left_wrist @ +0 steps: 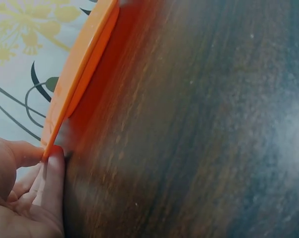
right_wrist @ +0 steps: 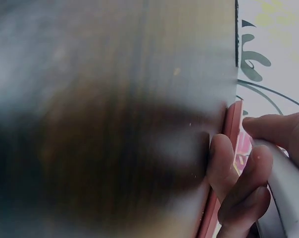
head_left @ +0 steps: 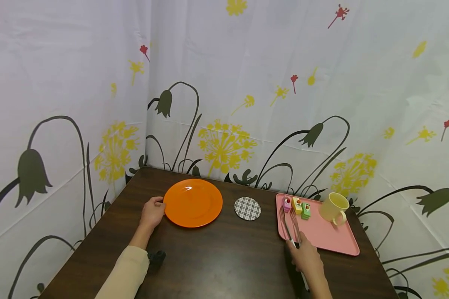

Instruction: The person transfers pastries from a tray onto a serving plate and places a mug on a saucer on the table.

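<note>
My left hand point(head_left: 152, 214) pinches the left rim of an orange plate point(head_left: 193, 203) between thumb and fingers. In the left wrist view, the plate's edge point(left_wrist: 80, 74) sits between the thumb and fingertips. My right hand point(head_left: 306, 255) grips a pair of tongs with a pale handle point(right_wrist: 288, 183), over the front left edge of a pink tray point(head_left: 333, 238). Their two arms are spread, the tips near a purple toy cake point(head_left: 286, 205) and a yellow toy cake point(head_left: 297, 206); whether they touch is unclear. A green toy cake point(head_left: 305, 211) stands beside these.
A pale yellow mug point(head_left: 333, 206) stands on the tray, right of the cakes. Between plate and tray lies a round checked coaster point(head_left: 247, 209). The dark wooden table point(head_left: 209, 261) is backed by a flower-printed curtain point(head_left: 224, 74).
</note>
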A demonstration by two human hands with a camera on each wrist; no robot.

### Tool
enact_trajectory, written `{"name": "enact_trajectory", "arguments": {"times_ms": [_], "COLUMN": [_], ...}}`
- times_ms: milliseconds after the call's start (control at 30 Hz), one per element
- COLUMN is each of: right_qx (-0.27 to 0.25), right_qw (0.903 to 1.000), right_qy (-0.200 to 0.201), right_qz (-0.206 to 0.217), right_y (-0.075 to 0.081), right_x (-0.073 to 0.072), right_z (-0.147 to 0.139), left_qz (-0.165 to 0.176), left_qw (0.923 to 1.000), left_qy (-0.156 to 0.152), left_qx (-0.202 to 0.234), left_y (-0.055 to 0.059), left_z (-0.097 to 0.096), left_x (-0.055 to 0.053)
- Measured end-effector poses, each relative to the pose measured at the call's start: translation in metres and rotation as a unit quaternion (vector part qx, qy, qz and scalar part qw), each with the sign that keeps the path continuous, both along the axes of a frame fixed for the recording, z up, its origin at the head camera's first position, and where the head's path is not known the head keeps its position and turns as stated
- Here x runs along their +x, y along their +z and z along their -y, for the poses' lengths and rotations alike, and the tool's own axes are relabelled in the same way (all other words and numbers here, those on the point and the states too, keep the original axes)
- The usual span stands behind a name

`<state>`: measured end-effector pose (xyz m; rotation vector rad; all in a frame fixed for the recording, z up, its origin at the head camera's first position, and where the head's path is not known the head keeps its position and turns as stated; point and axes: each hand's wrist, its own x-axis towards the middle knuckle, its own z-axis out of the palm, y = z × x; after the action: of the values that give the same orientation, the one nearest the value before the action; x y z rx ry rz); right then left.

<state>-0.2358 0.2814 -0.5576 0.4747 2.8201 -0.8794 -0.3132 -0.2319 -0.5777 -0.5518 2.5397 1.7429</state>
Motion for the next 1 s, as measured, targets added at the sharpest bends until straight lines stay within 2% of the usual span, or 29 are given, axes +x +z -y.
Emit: {"name": "enact_trajectory", "arguments": {"times_ms": [233,367,567,767,1000], "right_qx": [0.009,0.017,0.02,0.019,0.034], "right_qw": [0.9998,0.9997,0.9993,0.9997,0.9994], "right_qy": [0.01,0.011,0.018,0.01,0.005], "right_qz": [-0.015,-0.017,-0.025,-0.006,-0.007], "right_y": [-0.003,-0.004,-0.003,-0.002,0.0], "right_x": [-0.001,-0.003,-0.005,-0.003,-0.003], "right_z": [0.004,0.006,0.007,0.01,0.012], "left_qz": [-0.014,-0.026,-0.025,-0.021,-0.033], "left_qw": [0.9998,0.9996,0.9997,0.9995,0.9992], "left_qy": [-0.005,-0.008,-0.005,0.004,0.008], "left_qx": [0.01,0.004,0.005,0.025,0.022], "left_y": [-0.003,-0.008,-0.01,-0.011,-0.012], "left_z": [0.001,0.004,0.006,0.006,0.006], "left_x": [0.002,-0.001,-0.003,-0.001,-0.001]}}
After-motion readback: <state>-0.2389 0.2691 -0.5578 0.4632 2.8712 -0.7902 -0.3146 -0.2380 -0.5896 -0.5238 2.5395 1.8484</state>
